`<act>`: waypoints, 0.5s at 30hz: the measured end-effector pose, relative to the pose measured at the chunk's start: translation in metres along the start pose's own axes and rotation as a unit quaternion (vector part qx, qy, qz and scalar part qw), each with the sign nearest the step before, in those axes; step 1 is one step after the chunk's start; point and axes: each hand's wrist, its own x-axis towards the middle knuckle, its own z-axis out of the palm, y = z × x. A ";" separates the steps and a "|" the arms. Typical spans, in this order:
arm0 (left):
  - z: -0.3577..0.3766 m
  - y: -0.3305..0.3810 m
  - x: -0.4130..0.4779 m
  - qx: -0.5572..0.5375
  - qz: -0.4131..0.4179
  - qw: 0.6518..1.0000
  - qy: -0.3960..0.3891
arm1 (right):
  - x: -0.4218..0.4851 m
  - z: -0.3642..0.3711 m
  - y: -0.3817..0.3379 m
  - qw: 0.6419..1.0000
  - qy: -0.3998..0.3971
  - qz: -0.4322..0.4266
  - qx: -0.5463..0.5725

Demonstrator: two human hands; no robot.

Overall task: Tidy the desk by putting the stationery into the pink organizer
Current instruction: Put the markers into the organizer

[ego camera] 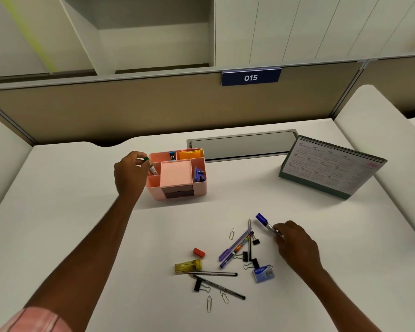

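On the desk (82, 188) lie three paper clips and four binder clips; left hand (130, 172) pinches a green-capped marker (151, 165) in the pink organizer (177, 174), right hand (295, 243) grips a blue marker (264, 221).

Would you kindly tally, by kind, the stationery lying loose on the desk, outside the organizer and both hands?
Pens or pencils: 5
Binder clips: 4
Paper clips: 3
Red eraser: 1
Yellow translucent item: 1
Small blue box: 1
Total: 15
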 end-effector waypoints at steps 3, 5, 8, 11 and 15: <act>0.006 -0.004 0.002 0.014 -0.008 1.000 -0.010 | 0.002 -0.004 -0.005 0.999 0.004 0.007 0.049; 0.008 -0.008 0.003 0.017 -0.005 1.000 -0.010 | 0.004 -0.005 -0.008 0.997 0.005 0.008 0.080; 0.011 -0.010 0.004 0.021 -0.008 1.000 -0.006 | 0.008 -0.006 -0.013 0.990 0.011 0.012 0.143; 0.012 -0.007 0.001 0.033 -0.011 0.999 0.007 | 0.012 -0.007 -0.018 0.980 0.017 0.021 0.197; 0.012 0.012 -0.017 -0.019 -0.013 1.000 0.009 | 0.019 -0.011 -0.034 0.967 0.020 0.011 0.256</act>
